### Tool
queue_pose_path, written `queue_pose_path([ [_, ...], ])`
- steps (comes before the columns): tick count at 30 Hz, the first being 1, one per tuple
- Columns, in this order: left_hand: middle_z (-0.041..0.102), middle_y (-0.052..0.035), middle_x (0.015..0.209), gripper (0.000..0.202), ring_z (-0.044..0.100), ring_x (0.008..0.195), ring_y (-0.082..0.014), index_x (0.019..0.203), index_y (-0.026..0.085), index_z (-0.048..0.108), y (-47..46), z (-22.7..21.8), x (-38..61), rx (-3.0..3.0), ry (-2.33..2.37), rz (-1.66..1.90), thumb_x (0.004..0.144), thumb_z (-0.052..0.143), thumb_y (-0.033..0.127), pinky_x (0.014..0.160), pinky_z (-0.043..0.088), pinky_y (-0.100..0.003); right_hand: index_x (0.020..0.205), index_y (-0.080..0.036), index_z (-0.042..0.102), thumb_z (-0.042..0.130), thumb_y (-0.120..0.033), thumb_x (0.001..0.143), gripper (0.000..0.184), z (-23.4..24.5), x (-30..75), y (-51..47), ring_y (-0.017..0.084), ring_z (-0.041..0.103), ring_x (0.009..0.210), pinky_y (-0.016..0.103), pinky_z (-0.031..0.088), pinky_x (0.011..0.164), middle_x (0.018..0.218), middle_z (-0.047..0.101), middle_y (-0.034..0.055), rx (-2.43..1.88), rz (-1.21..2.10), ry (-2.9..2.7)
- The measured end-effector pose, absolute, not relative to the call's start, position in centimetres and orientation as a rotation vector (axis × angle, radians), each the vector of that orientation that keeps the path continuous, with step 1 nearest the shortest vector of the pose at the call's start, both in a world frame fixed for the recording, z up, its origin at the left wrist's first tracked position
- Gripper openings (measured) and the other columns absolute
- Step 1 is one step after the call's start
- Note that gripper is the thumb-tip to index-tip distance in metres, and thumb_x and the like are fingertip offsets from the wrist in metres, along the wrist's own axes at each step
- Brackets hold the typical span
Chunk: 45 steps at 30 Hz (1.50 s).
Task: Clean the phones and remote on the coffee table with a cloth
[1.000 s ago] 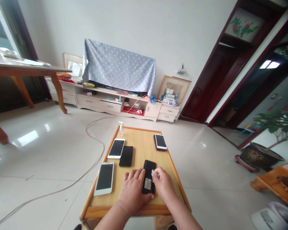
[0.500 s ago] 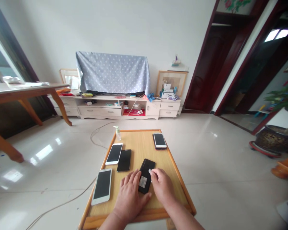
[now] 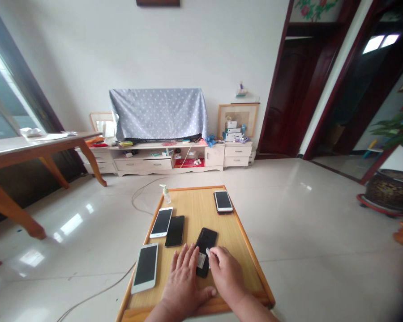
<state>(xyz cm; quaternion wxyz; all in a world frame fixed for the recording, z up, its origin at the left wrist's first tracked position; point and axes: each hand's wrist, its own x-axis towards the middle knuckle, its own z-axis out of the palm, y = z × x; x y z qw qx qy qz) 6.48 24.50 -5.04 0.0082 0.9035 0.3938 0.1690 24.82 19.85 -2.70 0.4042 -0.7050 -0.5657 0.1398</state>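
The table [image 3: 195, 201] is beneath both hands. The left hand [image 3: 184, 282] lies flat, fingers extended, thumb spread. The right hand [image 3: 227, 272] is curled, thumb and forefinger together. Between them the phone [image 3: 206, 238] lies back up, left edge at the left fingertips, top end beyond both hands. Its label [image 3: 200, 260] is beside those fingertips. A pale scrap [image 3: 207, 252] is pinched in the right hand over the phone's back; contact is unclear.

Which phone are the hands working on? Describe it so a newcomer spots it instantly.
Start at the small wooden table. Toward its near end, between the left hand and the right hand, lies a black phone. Its back faces up with a pale label, unlike the other black phone farther left, which shows its dark screen.
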Motion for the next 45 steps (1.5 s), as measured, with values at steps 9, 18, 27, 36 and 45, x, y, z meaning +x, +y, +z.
queue_pose_path([
  [9, 0.040, -0.0137, 0.160, 0.109, 0.036, 0.147, -0.0409, 0.160, 0.021, 0.025, 22.7, -5.9, 5.5, 2.905, 1.199, 0.601, 0.075, 0.056, 0.084, 0.118, 0.030, -0.058, 0.099, -0.027, 0.072, 0.042, -0.047, 0.103, 0.036, -3.3, 24.2, 17.6, 0.021, 0.070, 0.081, 0.027, 0.049, 0.076, 0.095, 0.074, 0.0062, -1.758, 0.371, -1.442],
  [18, 0.048, -0.0165, 0.154, 0.113, 0.044, 0.142, -0.0418, 0.158, 0.019, 0.029, 21.7, -5.9, 5.4, 2.855, 1.266, 0.628, 0.072, 0.057, 0.086, 0.114, 0.035, -0.061, 0.096, -0.029, 0.071, 0.043, -0.046, 0.101, 0.034, -3.8, 24.6, 17.2, 0.022, 0.071, 0.082, 0.029, 0.050, 0.075, 0.095, 0.075, 0.0058, -1.747, 0.407, -1.432],
  [27, 0.059, -0.0155, 0.145, 0.098, 0.052, 0.134, -0.0398, 0.147, 0.021, 0.051, 21.2, -0.2, 7.2, 2.625, 1.395, 0.428, 0.071, 0.062, 0.082, 0.115, 0.036, -0.056, 0.104, -0.027, 0.069, 0.048, -0.032, 0.096, 0.023, -3.1, 26.0, 18.9, 0.023, 0.071, 0.096, 0.030, 0.052, 0.082, 0.104, 0.074, 0.0059, -1.641, 0.483, -1.319],
  [36, 0.057, -0.0140, 0.145, 0.080, 0.049, 0.134, -0.0387, 0.143, 0.024, 0.054, 21.4, 0.0, 7.5, 2.596, 1.353, 0.451, 0.078, 0.062, 0.071, 0.115, 0.034, -0.057, 0.096, -0.023, 0.070, 0.049, -0.018, 0.089, 0.023, -1.3, 27.3, 21.0, 0.021, 0.069, 0.097, 0.029, 0.050, 0.085, 0.102, 0.073, 0.0061, -1.693, 0.398, -1.345],
  [45, 0.059, -0.0139, 0.140, 0.069, 0.051, 0.131, -0.0343, 0.142, 0.019, 0.050, 22.0, -1.5, 7.7, 2.626, 1.310, 0.574, 0.082, 0.063, 0.051, 0.114, 0.035, -0.055, 0.103, -0.023, 0.070, 0.048, -0.019, 0.091, 0.025, -1.9, 29.1, 21.9, 0.021, 0.065, 0.102, 0.027, 0.046, 0.084, 0.107, 0.073, 0.0045, -1.810, 0.371, -1.349],
])
